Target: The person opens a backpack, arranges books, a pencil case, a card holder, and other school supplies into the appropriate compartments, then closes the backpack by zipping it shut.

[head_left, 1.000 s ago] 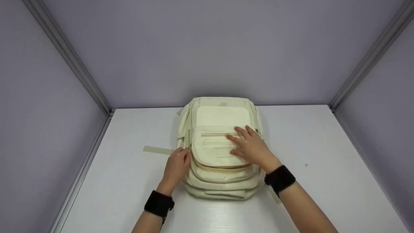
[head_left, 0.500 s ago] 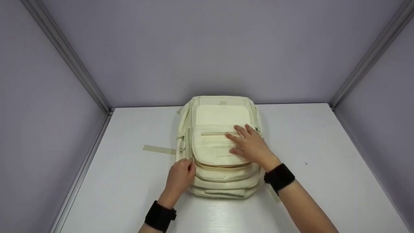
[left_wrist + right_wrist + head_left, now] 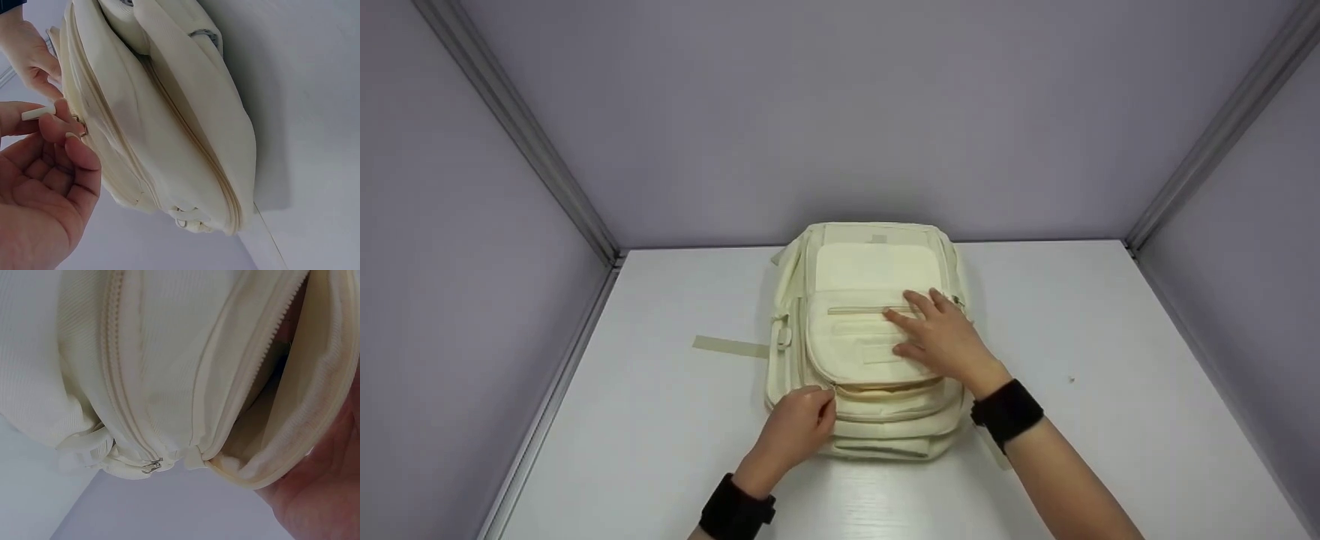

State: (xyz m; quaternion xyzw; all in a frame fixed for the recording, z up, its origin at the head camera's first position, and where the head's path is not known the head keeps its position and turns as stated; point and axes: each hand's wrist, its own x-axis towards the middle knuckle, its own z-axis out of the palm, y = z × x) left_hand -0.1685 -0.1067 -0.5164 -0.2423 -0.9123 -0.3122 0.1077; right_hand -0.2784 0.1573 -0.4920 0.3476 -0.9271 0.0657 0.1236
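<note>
A cream backpack (image 3: 877, 266) lies front side up on the white table. At the lower left curve of its front pocket, my left hand (image 3: 799, 424) pinches a zipper pull (image 3: 38, 113), whose pale tab shows between thumb and finger in the left wrist view. My right hand (image 3: 945, 345) rests with spread fingers on the right part of the pocket's front panel (image 3: 840, 364). From the left hand rightward the pocket mouth gapes; in the right wrist view its zipper teeth (image 3: 264, 349) stand apart from the panel edge, with the right palm (image 3: 320, 500) beside it.
A flat strap (image 3: 727, 346) sticks out to the left of the backpack, and another strap end (image 3: 997, 450) lies under the right wrist. A tiny speck (image 3: 1071, 379) is on the table at right. Grey panels (image 3: 870, 112) wall the table behind and at both sides.
My left hand has slid down and to the right along the pocket's edge, pinching the zipper pull, and the gap left of it has closed. My right hand stays in place.
</note>
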